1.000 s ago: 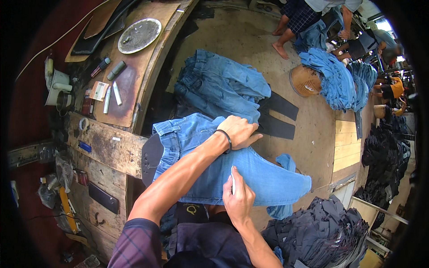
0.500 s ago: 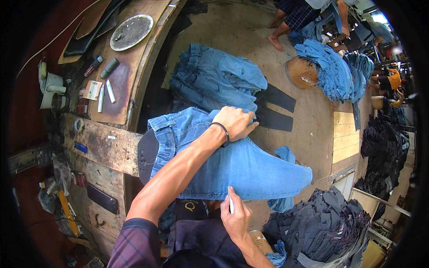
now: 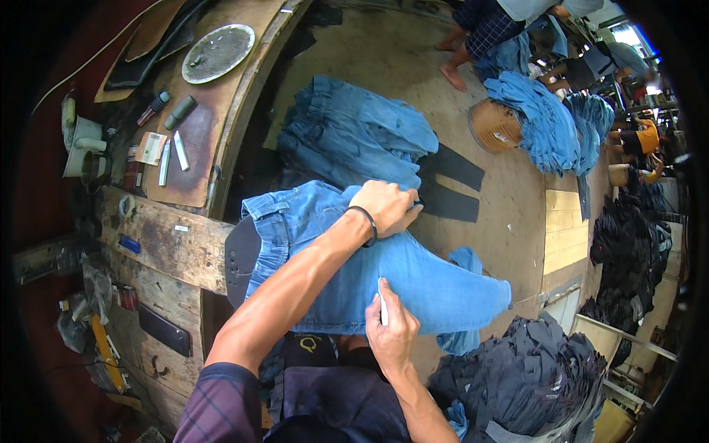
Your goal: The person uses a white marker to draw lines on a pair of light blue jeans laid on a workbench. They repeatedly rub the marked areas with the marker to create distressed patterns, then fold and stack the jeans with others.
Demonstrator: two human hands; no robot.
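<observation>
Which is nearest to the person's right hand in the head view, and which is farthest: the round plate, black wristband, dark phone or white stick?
1. White stick: held in the right hand.
2. Black wristband: ahead, on the left wrist.
3. Dark phone: off to the left.
4. Round plate: far upper left.

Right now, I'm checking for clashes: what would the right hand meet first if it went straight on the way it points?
Passing over the blue denim trousers, the right hand would likely meet the left hand first, near the dark wristband, though heights are unclear.
</observation>
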